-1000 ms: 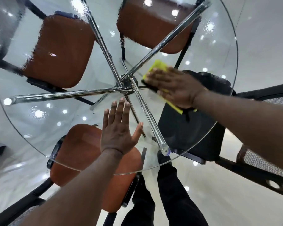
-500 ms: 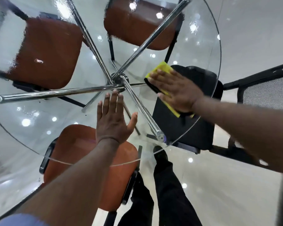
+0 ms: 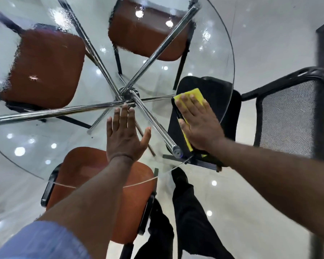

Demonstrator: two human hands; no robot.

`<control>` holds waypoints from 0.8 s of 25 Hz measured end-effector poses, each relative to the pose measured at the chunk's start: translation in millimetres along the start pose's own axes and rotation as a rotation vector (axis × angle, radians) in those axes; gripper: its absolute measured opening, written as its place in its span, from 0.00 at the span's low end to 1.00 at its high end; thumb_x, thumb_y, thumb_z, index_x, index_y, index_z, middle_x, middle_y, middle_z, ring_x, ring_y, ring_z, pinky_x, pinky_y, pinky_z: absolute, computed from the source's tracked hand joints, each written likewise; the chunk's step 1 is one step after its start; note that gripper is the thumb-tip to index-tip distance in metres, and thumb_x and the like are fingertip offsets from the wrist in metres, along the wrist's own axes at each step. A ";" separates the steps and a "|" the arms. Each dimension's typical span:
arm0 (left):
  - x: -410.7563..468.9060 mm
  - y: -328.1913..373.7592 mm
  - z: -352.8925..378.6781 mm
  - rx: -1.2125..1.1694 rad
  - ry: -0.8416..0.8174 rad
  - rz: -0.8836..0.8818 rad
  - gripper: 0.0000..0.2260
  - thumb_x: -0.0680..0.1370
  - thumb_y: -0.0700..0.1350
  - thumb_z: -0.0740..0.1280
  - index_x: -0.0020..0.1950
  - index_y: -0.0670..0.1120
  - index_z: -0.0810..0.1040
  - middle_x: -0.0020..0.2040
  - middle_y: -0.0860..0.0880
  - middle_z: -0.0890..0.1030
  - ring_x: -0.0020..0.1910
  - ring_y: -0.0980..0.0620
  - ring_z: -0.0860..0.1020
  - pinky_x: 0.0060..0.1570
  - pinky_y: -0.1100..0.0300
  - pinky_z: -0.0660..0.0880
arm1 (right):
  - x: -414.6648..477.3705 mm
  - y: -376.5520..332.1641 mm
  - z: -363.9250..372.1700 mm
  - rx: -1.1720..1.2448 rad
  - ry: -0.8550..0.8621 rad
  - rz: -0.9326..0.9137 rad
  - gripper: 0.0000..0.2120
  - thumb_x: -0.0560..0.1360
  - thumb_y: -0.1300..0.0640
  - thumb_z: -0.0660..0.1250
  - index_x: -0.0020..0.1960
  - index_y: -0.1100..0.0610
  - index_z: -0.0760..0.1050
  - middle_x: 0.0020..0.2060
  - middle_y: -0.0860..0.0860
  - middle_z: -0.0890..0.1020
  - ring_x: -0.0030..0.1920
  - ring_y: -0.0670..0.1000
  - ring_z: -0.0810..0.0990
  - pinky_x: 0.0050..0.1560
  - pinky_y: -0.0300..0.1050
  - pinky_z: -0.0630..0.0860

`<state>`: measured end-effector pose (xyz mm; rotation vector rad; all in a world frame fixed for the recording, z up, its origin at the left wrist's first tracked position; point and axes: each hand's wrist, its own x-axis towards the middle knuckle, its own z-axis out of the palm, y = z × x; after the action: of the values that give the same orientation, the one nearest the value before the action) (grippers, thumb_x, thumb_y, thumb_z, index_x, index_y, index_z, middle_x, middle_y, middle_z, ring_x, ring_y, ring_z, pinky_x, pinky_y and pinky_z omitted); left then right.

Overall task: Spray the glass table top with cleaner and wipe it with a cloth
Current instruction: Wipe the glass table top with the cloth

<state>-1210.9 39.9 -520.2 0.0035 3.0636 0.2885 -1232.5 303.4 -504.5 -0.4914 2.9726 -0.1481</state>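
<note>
Item: round glass table top, chrome legs crossing at a hub beneath.
R hand: flat, fingers spread, pressed on a yellow cloth w/ dark underside, lying on the glass by the rim.
L hand: flat & open on the glass, holding nothing, just left of the cloth hand; fingertips reached the hub.
Under the glass: black chair directly below the cloth; brown chair below L wrist; two more brown seats beyond the hands, outlines rippled by wet film on the far glass. Mesh-back chair right of the R forearm, off the table.
Vs 0.5 s before: cloth & R hand had slid outward toward the rim; L hand kept its spot.
Hidden: most of the cloth under the palm; table's left edge cut off. Dark-trousered legs below near rim.
</note>
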 end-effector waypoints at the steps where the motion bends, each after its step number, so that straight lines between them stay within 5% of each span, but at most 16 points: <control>1: -0.2 -1.0 1.5 0.004 0.010 0.002 0.38 0.81 0.67 0.56 0.83 0.45 0.57 0.85 0.47 0.55 0.84 0.45 0.51 0.81 0.42 0.50 | 15.5 17.7 -4.7 -0.022 -0.039 -0.104 0.32 0.87 0.42 0.50 0.88 0.44 0.46 0.87 0.45 0.47 0.87 0.50 0.44 0.86 0.55 0.43; 4: 0.6 -4.5 6.7 0.016 0.029 0.016 0.38 0.81 0.67 0.55 0.83 0.45 0.57 0.84 0.46 0.56 0.84 0.44 0.52 0.81 0.43 0.49 | 69.9 72.0 -13.0 0.008 -0.010 0.020 0.32 0.84 0.40 0.46 0.87 0.44 0.49 0.87 0.47 0.50 0.87 0.51 0.47 0.86 0.58 0.47; 9: -0.1 -4.4 4.9 0.002 0.031 0.014 0.38 0.80 0.67 0.54 0.83 0.45 0.57 0.84 0.46 0.56 0.84 0.44 0.52 0.81 0.42 0.50 | 50.6 47.0 -6.2 0.153 0.149 0.836 0.31 0.87 0.42 0.48 0.88 0.44 0.45 0.88 0.48 0.47 0.87 0.55 0.45 0.85 0.63 0.47; 11: -0.2 -1.2 0.1 0.002 0.015 0.011 0.38 0.80 0.67 0.54 0.83 0.44 0.57 0.84 0.46 0.56 0.84 0.43 0.52 0.81 0.41 0.51 | 24.1 9.6 1.3 0.121 0.151 0.828 0.32 0.87 0.43 0.48 0.88 0.45 0.44 0.88 0.49 0.46 0.87 0.55 0.45 0.85 0.62 0.45; 16: -0.7 -1.4 1.5 0.020 0.033 0.016 0.38 0.80 0.66 0.56 0.83 0.44 0.58 0.84 0.45 0.57 0.84 0.43 0.53 0.80 0.41 0.52 | 56.9 68.1 -9.0 0.029 0.006 0.134 0.31 0.85 0.41 0.46 0.87 0.43 0.46 0.88 0.46 0.47 0.87 0.52 0.45 0.86 0.59 0.46; 18: 0.8 -2.6 4.8 0.029 0.053 0.026 0.38 0.80 0.66 0.57 0.83 0.44 0.58 0.84 0.44 0.58 0.83 0.43 0.54 0.81 0.41 0.52 | 80.2 97.1 -13.9 0.050 0.069 0.237 0.31 0.86 0.42 0.48 0.87 0.44 0.48 0.87 0.47 0.51 0.87 0.54 0.47 0.85 0.58 0.48; 20: 0.3 -2.4 5.0 0.028 0.053 0.026 0.38 0.80 0.66 0.56 0.83 0.44 0.58 0.84 0.45 0.58 0.83 0.43 0.53 0.81 0.41 0.51 | 80.7 88.0 -15.5 0.104 0.140 0.599 0.30 0.87 0.43 0.49 0.88 0.45 0.48 0.88 0.48 0.50 0.87 0.56 0.47 0.85 0.60 0.48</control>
<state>-1210.9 38.5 -525.5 0.0383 3.1223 0.2515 -1338.1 361.2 -508.1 0.4405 3.0685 -0.2787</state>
